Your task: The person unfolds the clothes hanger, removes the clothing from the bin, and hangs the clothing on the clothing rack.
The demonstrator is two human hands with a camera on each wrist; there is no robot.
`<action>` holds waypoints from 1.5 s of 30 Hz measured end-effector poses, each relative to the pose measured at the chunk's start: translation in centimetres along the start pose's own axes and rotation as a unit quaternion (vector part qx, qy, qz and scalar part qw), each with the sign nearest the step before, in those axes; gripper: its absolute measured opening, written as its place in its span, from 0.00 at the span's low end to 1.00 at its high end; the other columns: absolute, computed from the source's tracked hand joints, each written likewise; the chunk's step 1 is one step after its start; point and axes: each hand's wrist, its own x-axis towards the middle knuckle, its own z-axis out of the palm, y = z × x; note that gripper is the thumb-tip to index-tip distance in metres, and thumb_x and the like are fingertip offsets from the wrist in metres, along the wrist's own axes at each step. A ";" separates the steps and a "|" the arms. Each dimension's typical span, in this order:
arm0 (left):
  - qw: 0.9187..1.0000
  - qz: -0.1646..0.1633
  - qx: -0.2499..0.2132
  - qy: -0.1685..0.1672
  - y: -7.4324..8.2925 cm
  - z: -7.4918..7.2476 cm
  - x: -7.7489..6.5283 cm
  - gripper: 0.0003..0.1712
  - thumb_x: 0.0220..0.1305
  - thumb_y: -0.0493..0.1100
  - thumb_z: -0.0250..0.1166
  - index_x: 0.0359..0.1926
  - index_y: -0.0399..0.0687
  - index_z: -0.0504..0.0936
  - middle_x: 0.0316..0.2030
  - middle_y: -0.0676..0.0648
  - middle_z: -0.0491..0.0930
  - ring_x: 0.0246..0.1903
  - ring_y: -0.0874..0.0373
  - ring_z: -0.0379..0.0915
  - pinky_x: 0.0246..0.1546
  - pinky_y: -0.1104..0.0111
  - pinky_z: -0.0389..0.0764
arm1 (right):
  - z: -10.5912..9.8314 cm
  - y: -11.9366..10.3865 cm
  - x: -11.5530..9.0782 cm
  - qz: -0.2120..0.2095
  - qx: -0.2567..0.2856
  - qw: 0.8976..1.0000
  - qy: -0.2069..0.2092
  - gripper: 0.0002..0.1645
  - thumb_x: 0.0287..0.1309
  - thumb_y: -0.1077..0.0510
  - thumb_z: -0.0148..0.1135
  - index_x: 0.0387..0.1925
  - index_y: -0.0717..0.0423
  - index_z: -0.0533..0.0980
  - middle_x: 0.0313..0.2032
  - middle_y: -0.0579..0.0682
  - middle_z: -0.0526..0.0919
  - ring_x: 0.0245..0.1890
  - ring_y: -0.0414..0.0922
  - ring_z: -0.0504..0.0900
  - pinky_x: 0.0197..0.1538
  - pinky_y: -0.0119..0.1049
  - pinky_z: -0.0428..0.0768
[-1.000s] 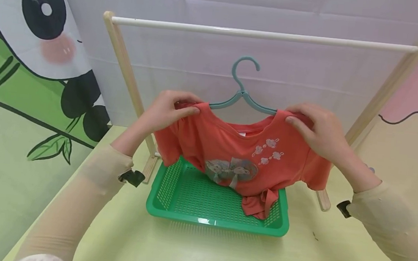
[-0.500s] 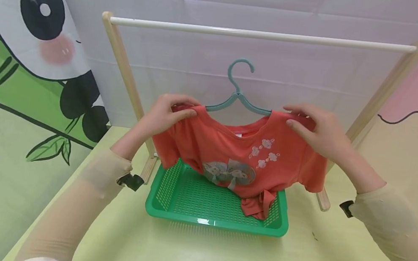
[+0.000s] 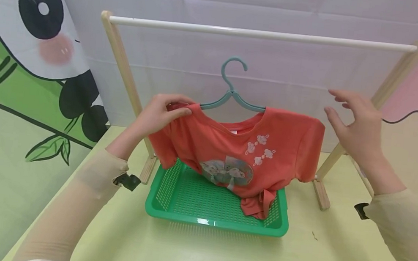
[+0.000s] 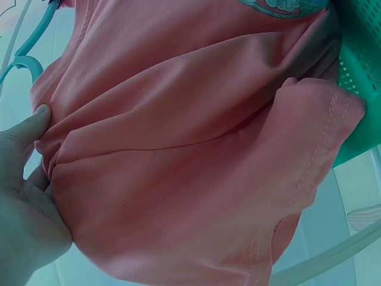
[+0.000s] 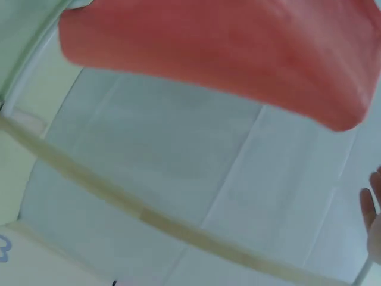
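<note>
A coral-red T-shirt (image 3: 226, 149) with a rabbit print and white flowers hangs on a teal hanger (image 3: 231, 91), its hem end trailing into a green basket (image 3: 216, 222). My left hand (image 3: 162, 115) pinches the shirt's shoulder at one end of the hanger, thumb in front. In the left wrist view the cloth (image 4: 178, 131) gathers in folds at that grip. Off to the right, my right hand (image 3: 360, 129) is apart from the shirt, fingers spread and holding nothing. The right wrist view shows the loose sleeve (image 5: 226, 53) and a bit of that hand (image 5: 374, 217).
Behind the basket stands a rack with a white rail (image 3: 261, 34) and wooden posts (image 3: 122, 59), above the hanger's hook. Its right foot (image 3: 321, 195) rests on the pale yellow table (image 3: 195, 256). Printed cloth (image 3: 38, 44) covers the wall at left.
My right hand has let go of the shirt's shoulder and moved right and up. The hanger and shirt have shifted slightly left, with my left hand keeping its hold.
</note>
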 end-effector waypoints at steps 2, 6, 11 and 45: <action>1.000 0.001 0.005 0.001 0.0 -0.1 0.0 0.16 0.67 0.46 0.65 0.54 0.55 0.84 0.50 0.50 0.85 0.46 0.61 0.79 0.46 0.73 0.78 | -0.1 0.8 -0.1 0.009 -0.003 0.999 0.042 0.23 0.54 0.70 0.67 0.53 0.59 0.81 0.47 0.62 0.86 0.47 0.29 0.77 0.54 0.15 0.69; 1.000 0.001 0.010 0.003 0.0 -0.3 0.0 0.16 0.67 0.47 0.65 0.54 0.55 0.84 0.50 0.49 0.85 0.46 0.61 0.79 0.45 0.73 0.78 | -0.5 2.2 -0.2 0.048 -0.014 0.991 0.123 0.20 0.54 0.67 0.66 0.51 0.61 0.81 0.46 0.62 0.86 0.46 0.22 0.75 0.53 0.16 0.69; 1.000 0.002 0.018 0.011 0.2 -0.5 -0.1 0.16 0.67 0.46 0.65 0.54 0.53 0.84 0.49 0.48 0.86 0.42 0.64 0.78 0.41 0.75 0.77 | -1.4 3.4 0.0 0.117 -0.024 0.973 0.198 0.20 0.55 0.61 0.64 0.51 0.56 0.79 0.48 0.36 0.78 0.47 0.21 0.70 0.52 0.19 0.68; 0.998 -0.016 0.038 0.048 1.9 -2.5 0.2 0.16 0.66 0.48 0.66 0.54 0.55 0.85 0.43 0.48 0.86 0.35 0.59 0.73 0.34 0.73 0.72 | -2.5 8.2 -0.1 0.317 0.074 0.941 0.093 0.37 0.67 0.61 0.56 0.68 0.23 0.62 0.47 0.35 0.80 0.41 0.28 0.80 0.43 0.19 0.75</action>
